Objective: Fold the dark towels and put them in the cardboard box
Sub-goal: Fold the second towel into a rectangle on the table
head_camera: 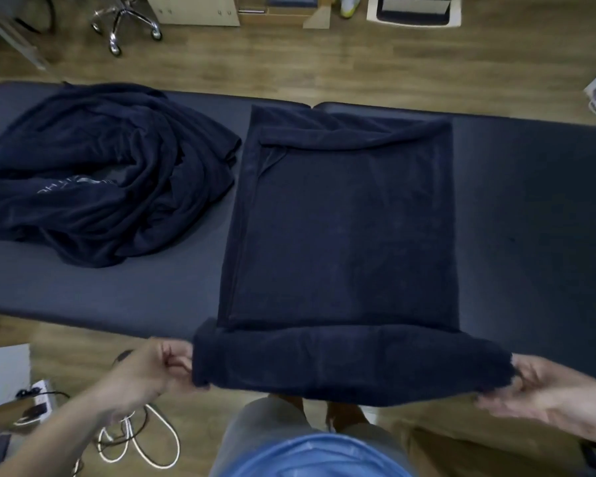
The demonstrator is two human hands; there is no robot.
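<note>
Blue shirt (310,456) fills the bottom, right under the camera. Just past it, both hands hold up the near edge of a dark towel (341,235). The left hand (152,370) pinches the left end of that edge with its fingers curled tight on the cloth. The right hand (544,390) pinches the right end the same way. The edge between them is rolled over into a thick band. It hangs a little off the near side of the table (530,201).

The rest of the towel lies flat on the dark padded table, in a big square shape. Its left edge is straight and has a thin hem line. Its right edge is straight too. Its far edge is folded back and bumpy, and it reaches almost to the far side of the table.

To the right of the towel, a wide part of the table top shows, out to the side of the picture. To the left there is a thin strip of table, and then a heap of dark towels (93,173), all rumpled. The heap is near the flat towel but does not touch it.

Around the table is a wood floor (324,63). White cords (141,438) lie on it by the left arm. A brown cardboard shape (461,449) sits low on the right; I cannot tell what it is. Chair wheels (128,25) stand far off on the other side.
</note>
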